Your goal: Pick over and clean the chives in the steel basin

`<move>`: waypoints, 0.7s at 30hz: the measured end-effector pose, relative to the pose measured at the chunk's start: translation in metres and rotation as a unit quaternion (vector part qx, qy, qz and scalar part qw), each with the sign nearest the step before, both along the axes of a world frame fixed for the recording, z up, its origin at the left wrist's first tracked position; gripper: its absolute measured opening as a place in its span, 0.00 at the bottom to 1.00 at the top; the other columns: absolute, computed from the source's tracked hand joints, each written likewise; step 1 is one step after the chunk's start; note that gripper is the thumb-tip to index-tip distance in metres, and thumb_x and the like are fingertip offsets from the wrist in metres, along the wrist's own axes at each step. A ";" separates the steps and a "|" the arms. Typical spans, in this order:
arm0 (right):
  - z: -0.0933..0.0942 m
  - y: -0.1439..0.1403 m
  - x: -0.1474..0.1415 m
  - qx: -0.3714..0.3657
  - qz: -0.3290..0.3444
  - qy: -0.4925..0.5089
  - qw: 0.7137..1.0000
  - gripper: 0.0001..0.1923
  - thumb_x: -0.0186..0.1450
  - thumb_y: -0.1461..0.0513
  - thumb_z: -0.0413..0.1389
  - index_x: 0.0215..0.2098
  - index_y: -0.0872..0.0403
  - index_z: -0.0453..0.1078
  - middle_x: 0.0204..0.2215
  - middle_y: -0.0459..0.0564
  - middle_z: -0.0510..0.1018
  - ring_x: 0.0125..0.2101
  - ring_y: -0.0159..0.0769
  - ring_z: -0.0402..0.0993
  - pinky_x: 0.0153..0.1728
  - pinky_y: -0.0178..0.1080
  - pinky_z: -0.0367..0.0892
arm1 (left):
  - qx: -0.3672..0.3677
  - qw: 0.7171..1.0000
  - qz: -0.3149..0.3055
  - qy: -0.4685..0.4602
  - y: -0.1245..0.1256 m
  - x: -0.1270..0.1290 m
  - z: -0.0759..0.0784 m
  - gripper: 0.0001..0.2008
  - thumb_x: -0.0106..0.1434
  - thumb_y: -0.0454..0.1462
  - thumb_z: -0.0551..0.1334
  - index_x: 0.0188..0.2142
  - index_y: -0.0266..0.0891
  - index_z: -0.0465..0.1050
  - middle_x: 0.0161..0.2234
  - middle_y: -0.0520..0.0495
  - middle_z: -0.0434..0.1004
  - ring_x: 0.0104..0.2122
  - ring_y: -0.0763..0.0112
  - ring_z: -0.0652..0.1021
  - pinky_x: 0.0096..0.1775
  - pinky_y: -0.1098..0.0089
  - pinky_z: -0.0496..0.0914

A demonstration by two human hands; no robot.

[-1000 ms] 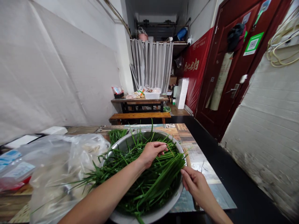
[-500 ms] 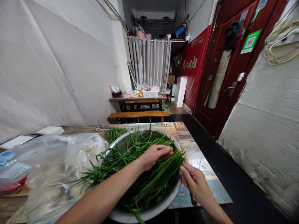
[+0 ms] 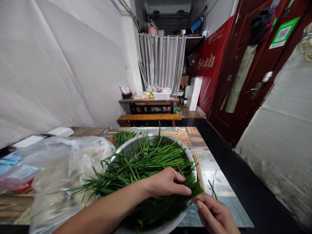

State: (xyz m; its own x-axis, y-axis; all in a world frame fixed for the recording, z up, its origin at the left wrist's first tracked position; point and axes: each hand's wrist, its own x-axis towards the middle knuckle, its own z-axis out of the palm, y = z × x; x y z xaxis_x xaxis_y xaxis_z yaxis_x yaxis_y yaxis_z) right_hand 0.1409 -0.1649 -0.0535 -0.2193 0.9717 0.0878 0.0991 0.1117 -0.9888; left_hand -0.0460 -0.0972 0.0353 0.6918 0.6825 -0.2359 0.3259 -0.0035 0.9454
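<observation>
A large metal basin (image 3: 191, 156) on the table is heaped with long garlic chives (image 3: 156, 159). My left hand (image 3: 168, 183) reaches across the basin, fingers closed on a bunch of chives near its right rim. A thin yellowish-brown strip (image 3: 180, 170) shows just above this hand; I cannot tell whether it is a leaf or a stick. My right hand (image 3: 213, 211) is outside the rim, thumb and forefinger pinched at the bunch's end. A dark green blade (image 3: 213, 189) sticks up behind its fingers. What lies between the fingertips is mostly hidden.
Thin wooden sticks (image 3: 199, 170) lie right of the basin. A clear plastic bag (image 3: 70, 175) with pale contents stands left, and more chives (image 3: 123, 138) lie behind the basin. Beyond are a bench (image 3: 148, 117) and another table with a white tub (image 3: 162, 95).
Both hands have come lower and nearer to me, the right one also further right. The bunch at my left hand has come down with it. The view has turned slightly left.
</observation>
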 end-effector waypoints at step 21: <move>-0.008 0.007 0.000 0.012 -0.068 0.025 0.997 0.18 0.63 0.50 0.48 0.30 0.56 0.68 0.11 0.39 0.58 0.13 0.28 0.54 0.14 0.31 0.50 | 0.339 0.876 0.206 0.274 0.142 0.004 -0.033 0.10 0.52 0.34 0.59 0.33 0.37 0.78 0.28 0.49 0.77 0.29 0.70 0.74 0.33 0.73 0.65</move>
